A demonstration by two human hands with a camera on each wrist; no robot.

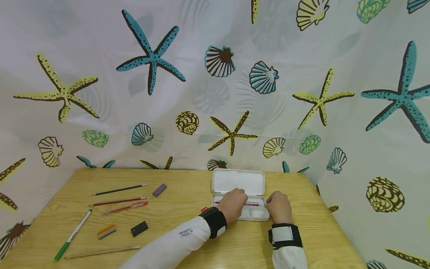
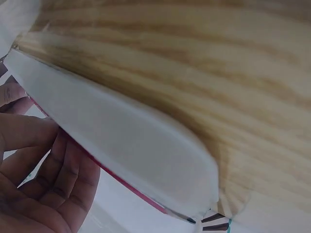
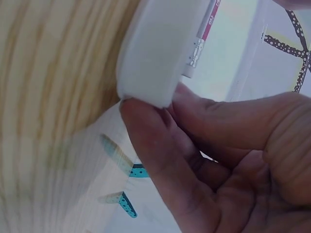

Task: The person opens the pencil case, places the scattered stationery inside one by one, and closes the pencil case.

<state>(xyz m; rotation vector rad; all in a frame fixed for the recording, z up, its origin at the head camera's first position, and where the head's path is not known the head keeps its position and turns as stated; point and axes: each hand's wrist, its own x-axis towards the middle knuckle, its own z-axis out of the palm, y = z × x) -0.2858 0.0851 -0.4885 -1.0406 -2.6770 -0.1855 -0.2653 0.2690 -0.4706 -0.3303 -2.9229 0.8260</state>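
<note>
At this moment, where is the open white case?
In the head view, the white case lies right of centre on the wooden table, near the patterned cloth, with the left hand over it and the right hand gripping its right end.

A wooden table (image 1: pixel 188 186) is topped by an open white case (image 1: pixel 238 181); left of the case, pencils (image 1: pixel 119 190), erasers (image 1: pixel 159 189), an orange pen (image 1: pixel 125 207) and a green marker (image 1: pixel 74 233) are spread.

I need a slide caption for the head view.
Left hand and right hand at an open white case with a red pencil; other pencils and erasers lie on the wooden table.
</note>
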